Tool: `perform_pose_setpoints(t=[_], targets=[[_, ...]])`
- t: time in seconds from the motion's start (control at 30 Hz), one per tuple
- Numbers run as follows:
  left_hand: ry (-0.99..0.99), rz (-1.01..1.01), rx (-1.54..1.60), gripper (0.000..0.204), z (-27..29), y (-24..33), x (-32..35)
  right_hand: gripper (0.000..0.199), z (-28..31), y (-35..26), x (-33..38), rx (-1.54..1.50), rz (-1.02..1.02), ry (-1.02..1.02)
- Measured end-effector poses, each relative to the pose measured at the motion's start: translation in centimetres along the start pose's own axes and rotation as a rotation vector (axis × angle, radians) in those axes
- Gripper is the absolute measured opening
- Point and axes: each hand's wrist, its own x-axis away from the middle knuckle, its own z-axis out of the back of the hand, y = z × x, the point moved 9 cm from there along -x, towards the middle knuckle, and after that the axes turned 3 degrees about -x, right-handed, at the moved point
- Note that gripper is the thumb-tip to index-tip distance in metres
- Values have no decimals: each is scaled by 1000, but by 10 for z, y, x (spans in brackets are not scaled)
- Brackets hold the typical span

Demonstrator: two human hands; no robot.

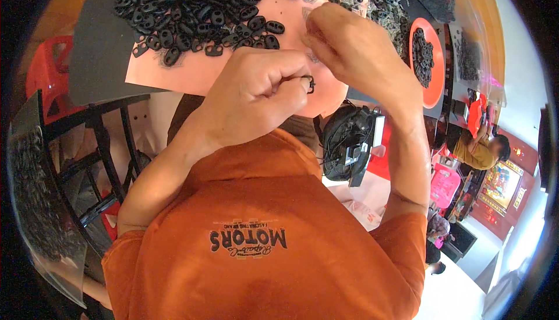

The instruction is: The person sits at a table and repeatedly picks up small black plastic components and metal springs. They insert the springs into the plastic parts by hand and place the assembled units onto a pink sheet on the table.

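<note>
My left hand [262,90] is closed, thumb against curled fingers, pinching a small black cord-lock piece [311,85] that sticks out past the fingertips. Just above and to the right of it, my right hand [349,41] bends down over the pink sheet [174,77] with its fingers drawn together. Whatever those fingertips hold, if anything, is hidden. Beyond both hands spreads a heap of black oval cord locks [198,9], many showing two holes. Small pale, metallic-looking bits [387,20] lie heaped to the right of my right hand.
A red oval bowl [416,90] of small black parts sits at the table's right side. Under the sheet is a dark tabletop [93,58]. A red plastic stool [49,78] and a black metal frame [87,163] stand at left. Other people [477,151] are far right.
</note>
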Motion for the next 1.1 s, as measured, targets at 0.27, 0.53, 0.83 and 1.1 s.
perform_pose_setpoints(t=[0.27,0.53,0.83,1.1], targets=[[-18,25,3,14,1,0,1,11,4,-1,-1,-69,6,65],[-7,145,89,13,0,-7,2,14,21,9,14,-586,-153,221],[75,136,163,16,4,-9,0,11,14,12,38,-832,-301,193],[64,187,193,16,4,-8,-1,15,6,13,44,-1066,-335,243]])
